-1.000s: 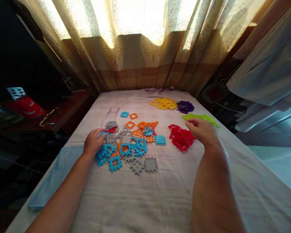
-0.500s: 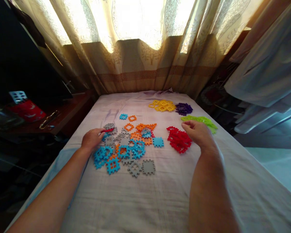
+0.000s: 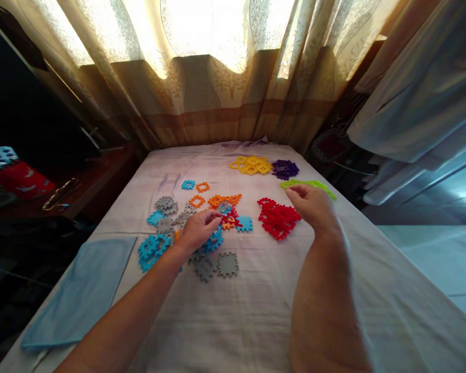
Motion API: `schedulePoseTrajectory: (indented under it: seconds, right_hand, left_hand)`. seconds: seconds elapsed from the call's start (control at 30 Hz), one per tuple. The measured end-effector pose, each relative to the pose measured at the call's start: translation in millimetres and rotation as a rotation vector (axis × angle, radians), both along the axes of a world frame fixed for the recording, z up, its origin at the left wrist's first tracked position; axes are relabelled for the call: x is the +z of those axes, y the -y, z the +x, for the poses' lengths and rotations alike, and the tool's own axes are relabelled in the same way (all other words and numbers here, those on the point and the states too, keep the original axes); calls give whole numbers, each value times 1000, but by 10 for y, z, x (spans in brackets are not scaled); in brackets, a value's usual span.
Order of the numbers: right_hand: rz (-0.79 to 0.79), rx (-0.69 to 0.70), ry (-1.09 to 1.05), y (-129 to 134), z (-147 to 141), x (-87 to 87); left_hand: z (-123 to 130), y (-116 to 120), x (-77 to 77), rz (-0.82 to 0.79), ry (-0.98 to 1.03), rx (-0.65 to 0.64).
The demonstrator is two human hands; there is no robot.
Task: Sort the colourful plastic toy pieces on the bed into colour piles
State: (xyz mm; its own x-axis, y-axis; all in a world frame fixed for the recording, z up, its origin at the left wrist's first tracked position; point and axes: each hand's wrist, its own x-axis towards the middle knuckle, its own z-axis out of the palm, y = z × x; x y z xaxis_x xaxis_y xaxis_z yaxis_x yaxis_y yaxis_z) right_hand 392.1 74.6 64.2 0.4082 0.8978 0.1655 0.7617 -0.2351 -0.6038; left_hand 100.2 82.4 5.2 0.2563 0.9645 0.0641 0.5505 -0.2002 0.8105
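My left hand (image 3: 202, 228) pinches a red interlocking tile (image 3: 232, 219) above the mixed pile in the middle of the bed. Beneath and around it lie orange tiles (image 3: 224, 201), grey tiles (image 3: 227, 264) and blue tiles (image 3: 152, 251), some hidden by the hand. To the right, my right hand (image 3: 310, 204) is closed, its thumb and fingers together; whether anything is between them is hidden. It hovers beside a heap of red tiles (image 3: 278, 220) and in front of the lime green tiles (image 3: 326, 186).
Yellow tiles (image 3: 252, 165) and purple tiles (image 3: 285, 169) sit in heaps farther back. A light blue cloth bag (image 3: 81, 290) lies at the left edge of the sheet-covered bed (image 3: 225, 321). Curtains (image 3: 217, 103) hang behind, and pale garments (image 3: 407, 103) hang at right.
My left hand has carried the red tile rightward across the mixed pile, uncovering the blue bag. The right hand stays near the red and green heaps. The view has shifted slightly.
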Motion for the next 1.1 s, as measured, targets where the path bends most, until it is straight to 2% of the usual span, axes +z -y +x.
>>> schedulePoseTrajectory:
  seconds: [0.17,0.23,0.33,0.43,0.5,0.57,0.67,0.77,0.93,1.1]
  right_hand:
    - [32,-29,-21,-19,91,-55]
    - [20,-37,-36,-20,106,-54]
    - [17,-56,-34,-13,109,-37]
    - [34,-53,-26,-7,96,-20]
    - [25,-38,-26,-10,72,-6]
    - [-4,-17,-16,-23,22,9]
    - [-49,48,10,-66,-117,17]
    - [-106,155,44,-128,-313,-27]
    - [-217,346,137,-212,-667,-199]
    - [-322,467,195,-220,-1001,-358]
  left_hand:
    - [789,-104,-79,-22,11,-116]
    - [973,-138,-80,8,3,-140]
    - [1067,-118,-85,224,-202,-180]
    - [985,-24,-139,375,-525,-279]
    - [879,48,-199,357,-659,-329]
    - [763,111,-258,338,-712,-345]
    - [604,185,-309,358,-710,-342]
    - [473,258,-293,391,-699,-336]
    - [241,368,-214,416,-658,-341]
    - [-23,400,-208,426,-601,-254]
